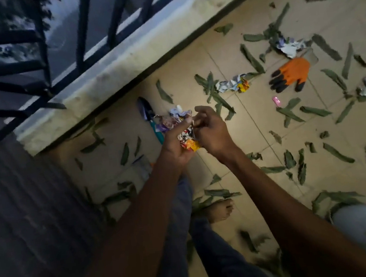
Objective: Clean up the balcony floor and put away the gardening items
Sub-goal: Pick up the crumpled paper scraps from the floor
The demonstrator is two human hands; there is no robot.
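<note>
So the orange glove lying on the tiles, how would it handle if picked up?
The glove lies flat and limp on the floor, so it would probably flop and drape from a pinch. It looks like thin knit fabric, likely light. Its dark fingertips appear coated, so they probably give a decent grip rather than slipping.

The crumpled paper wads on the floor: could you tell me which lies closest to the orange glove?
The crumpled printed paper wad just left of the orange glove; the others lie farther off.
</note>
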